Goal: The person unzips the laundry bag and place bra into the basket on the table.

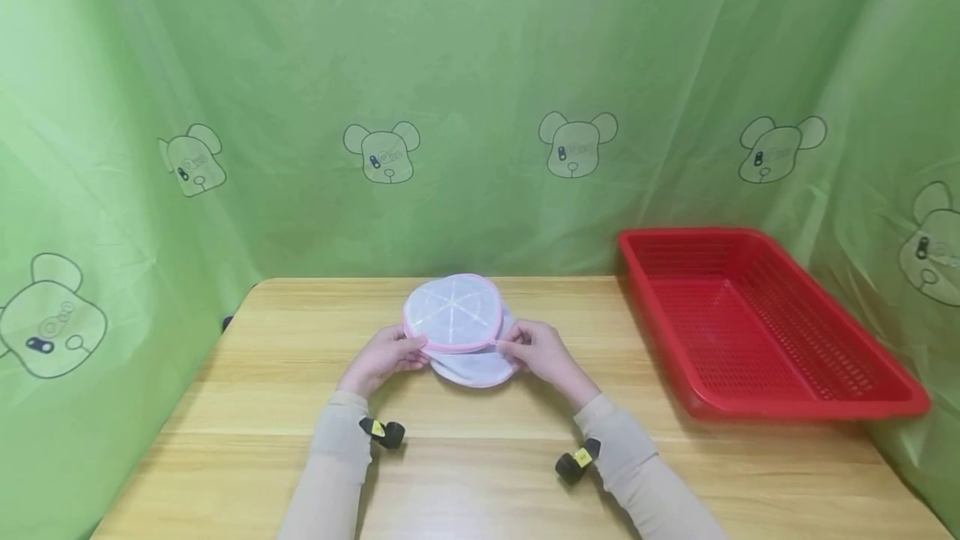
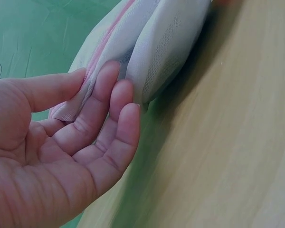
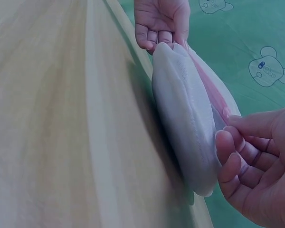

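Note:
A round white mesh laundry bag (image 1: 453,313) with a pink zipper edge is held tilted over the table in the head view. Its pale lower side (image 1: 474,369) sags below the zipper. At its left edge, my left hand (image 1: 386,354) pinches the fabric by the zipper; the left wrist view shows thumb and fingertips on the pink-trimmed mesh (image 2: 128,38). On the other side my right hand (image 1: 542,350) pinches the pink zipper at its right end. In the right wrist view, the right thumb and index finger meet on the pink zipper (image 3: 213,92), with the other fingers curled beside the bag.
A red plastic basket (image 1: 693,394) with slotted walls stands on the right of the wooden table (image 1: 465,473). Green curtains (image 1: 480,48) with bear-head prints hang behind and at both sides.

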The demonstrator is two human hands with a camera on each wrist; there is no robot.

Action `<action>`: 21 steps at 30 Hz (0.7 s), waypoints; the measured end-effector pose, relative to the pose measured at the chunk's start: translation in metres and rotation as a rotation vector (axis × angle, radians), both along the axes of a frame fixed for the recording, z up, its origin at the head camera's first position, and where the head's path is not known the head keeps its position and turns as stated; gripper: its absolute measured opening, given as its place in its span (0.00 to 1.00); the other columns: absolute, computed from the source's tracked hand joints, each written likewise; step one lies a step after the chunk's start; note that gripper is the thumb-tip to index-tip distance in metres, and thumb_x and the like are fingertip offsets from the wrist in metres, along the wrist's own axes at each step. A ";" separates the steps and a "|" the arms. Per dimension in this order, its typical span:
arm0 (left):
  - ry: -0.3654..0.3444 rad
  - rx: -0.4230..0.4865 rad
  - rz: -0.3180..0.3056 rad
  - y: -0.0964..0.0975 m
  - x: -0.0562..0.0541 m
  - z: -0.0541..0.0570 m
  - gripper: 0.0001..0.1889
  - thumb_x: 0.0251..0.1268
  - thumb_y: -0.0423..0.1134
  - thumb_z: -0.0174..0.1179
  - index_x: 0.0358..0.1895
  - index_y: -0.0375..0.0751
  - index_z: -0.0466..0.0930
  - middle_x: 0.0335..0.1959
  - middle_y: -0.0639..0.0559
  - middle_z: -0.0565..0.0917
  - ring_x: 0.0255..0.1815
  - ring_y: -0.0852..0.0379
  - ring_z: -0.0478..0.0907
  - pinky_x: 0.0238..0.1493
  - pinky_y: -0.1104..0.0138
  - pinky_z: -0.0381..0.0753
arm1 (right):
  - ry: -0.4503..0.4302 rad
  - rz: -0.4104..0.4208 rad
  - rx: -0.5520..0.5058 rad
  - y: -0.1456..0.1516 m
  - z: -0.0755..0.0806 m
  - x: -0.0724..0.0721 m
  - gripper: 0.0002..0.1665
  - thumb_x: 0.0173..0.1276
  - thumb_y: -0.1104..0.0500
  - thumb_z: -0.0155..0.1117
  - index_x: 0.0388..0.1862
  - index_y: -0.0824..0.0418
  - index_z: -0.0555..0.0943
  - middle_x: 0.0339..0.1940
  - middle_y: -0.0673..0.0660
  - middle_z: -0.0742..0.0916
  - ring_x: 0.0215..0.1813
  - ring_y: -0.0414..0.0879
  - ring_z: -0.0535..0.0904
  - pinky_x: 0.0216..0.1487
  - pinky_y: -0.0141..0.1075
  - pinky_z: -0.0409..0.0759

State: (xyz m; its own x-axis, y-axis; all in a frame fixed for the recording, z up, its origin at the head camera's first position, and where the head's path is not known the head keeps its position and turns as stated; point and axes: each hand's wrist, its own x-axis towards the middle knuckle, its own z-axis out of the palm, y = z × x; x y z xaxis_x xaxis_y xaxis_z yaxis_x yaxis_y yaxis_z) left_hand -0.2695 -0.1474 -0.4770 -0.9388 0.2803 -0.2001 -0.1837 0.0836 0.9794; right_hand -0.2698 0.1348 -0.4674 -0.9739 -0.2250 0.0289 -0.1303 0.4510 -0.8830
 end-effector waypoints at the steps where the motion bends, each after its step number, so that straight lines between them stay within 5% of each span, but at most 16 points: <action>1: -0.001 -0.002 -0.002 0.000 0.000 0.000 0.17 0.69 0.35 0.55 0.54 0.24 0.71 0.33 0.51 0.84 0.36 0.57 0.82 0.48 0.65 0.86 | -0.001 0.001 0.003 -0.001 0.000 0.000 0.08 0.63 0.62 0.68 0.29 0.64 0.79 0.19 0.52 0.80 0.20 0.40 0.74 0.21 0.29 0.75; 21: -0.091 -0.071 -0.161 -0.005 0.005 0.005 0.19 0.69 0.44 0.57 0.53 0.33 0.73 0.35 0.48 0.88 0.36 0.54 0.85 0.44 0.62 0.87 | -0.009 0.027 0.016 -0.007 -0.006 0.003 0.07 0.62 0.62 0.68 0.29 0.64 0.79 0.21 0.54 0.82 0.22 0.42 0.76 0.23 0.31 0.79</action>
